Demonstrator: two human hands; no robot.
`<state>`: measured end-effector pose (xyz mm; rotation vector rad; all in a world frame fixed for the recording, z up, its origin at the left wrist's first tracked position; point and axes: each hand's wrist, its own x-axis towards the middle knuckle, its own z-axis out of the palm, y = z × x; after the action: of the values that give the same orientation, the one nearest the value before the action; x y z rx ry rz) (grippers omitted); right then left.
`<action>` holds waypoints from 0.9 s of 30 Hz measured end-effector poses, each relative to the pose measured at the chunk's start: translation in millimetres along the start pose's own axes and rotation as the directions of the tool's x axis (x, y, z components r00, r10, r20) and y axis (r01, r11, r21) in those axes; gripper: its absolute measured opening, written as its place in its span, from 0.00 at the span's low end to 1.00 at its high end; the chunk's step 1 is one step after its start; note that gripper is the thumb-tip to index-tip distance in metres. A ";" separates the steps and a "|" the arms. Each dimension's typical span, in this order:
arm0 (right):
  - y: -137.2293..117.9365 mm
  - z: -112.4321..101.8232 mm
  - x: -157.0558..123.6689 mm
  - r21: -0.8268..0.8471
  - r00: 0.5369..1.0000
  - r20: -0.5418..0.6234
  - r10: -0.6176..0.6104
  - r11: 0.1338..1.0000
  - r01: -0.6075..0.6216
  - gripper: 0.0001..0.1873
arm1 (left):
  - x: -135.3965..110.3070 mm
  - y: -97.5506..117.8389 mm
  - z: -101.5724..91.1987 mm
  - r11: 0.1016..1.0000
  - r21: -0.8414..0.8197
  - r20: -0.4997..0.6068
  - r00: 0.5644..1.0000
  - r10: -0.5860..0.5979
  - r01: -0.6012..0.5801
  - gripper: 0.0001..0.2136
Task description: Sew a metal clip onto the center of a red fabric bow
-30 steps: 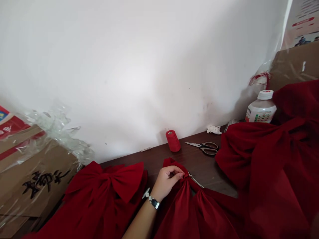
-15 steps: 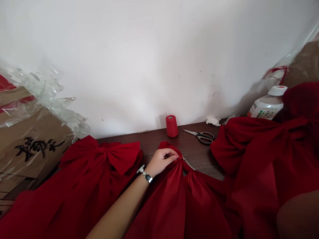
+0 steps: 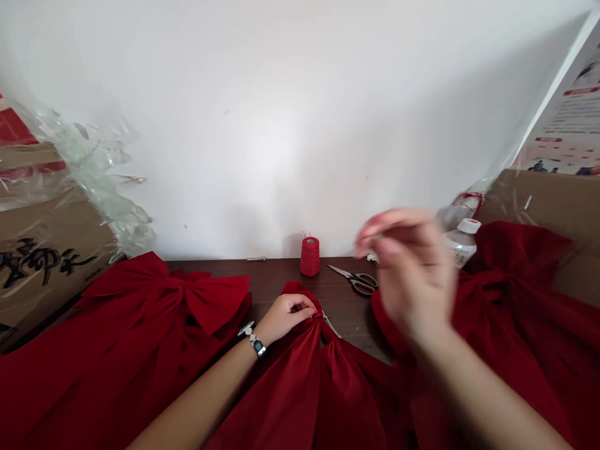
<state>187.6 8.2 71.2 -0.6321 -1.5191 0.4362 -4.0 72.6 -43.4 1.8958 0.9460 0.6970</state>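
My left hand [image 3: 285, 317] pinches the gathered middle of a red fabric bow [image 3: 300, 387], with a wristwatch [image 3: 255, 344] on its wrist. A thin metal pin or clip [image 3: 330, 325] lies against the gather beside my fingers. My right hand [image 3: 407, 269] is raised over the dark wooden table [image 3: 281, 272], blurred by motion, with its fingertips drawn together. Whether it holds something thin is hidden by the blur. Near it lie steel scissors [image 3: 355, 279] and a red thread cone [image 3: 310, 256].
More red bows lie at the left [image 3: 164, 290] and right [image 3: 510, 275]. A plastic-wrapped cardboard box [image 3: 42, 262] stands at the far left, and a white bottle [image 3: 462, 244] stands at the back right. A white wall rises behind the table.
My right hand has come into view, lifted above the table. My left hand stays on the gather. The whole scene has shifted lower and leftward in the view.
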 end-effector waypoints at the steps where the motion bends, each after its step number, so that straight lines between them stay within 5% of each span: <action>1: 14.4 9.2 -8.7 0.050 0.997 0.002 0.083 0.995 -0.083 0.08 | -0.2 0.3 0.1 1.000 0.000 -0.009 1.000 0.007 -0.007 0.09; 4: 71.6 31.5 -47.3 0.128 0.893 0.067 0.444 0.884 -0.449 0.06 | -0.5 1.7 0.4 1.000 -0.011 -0.025 0.999 0.020 -0.020 0.08; 8: 121.0 33.5 -84.1 0.154 0.738 0.050 0.673 0.725 -0.671 0.11 | 0.6 2.5 0.5 0.999 -0.048 -0.012 1.000 0.013 -0.014 0.09; 10: 124.8 28.7 -86.3 0.144 0.733 0.130 0.668 0.719 -0.680 0.12 | 1.5 1.6 0.7 0.997 -0.078 -0.013 1.000 0.008 -0.009 0.09; 16: 117.6 25.3 -80.7 -0.035 0.815 0.241 0.527 0.844 -0.535 0.08 | 3.7 -1.0 1.2 0.995 -0.103 -0.006 1.000 0.011 -0.012 0.10; 27: 126.7 19.0 -79.7 0.113 0.746 0.345 0.570 0.764 -0.636 0.12 | 4.0 0.1 3.3 0.999 -0.030 -0.002 1.000 0.016 -0.016 0.11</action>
<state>182.2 57.7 -71.2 -0.9138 -1.4793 1.2416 0.7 74.4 -44.4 1.8789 0.9177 0.7180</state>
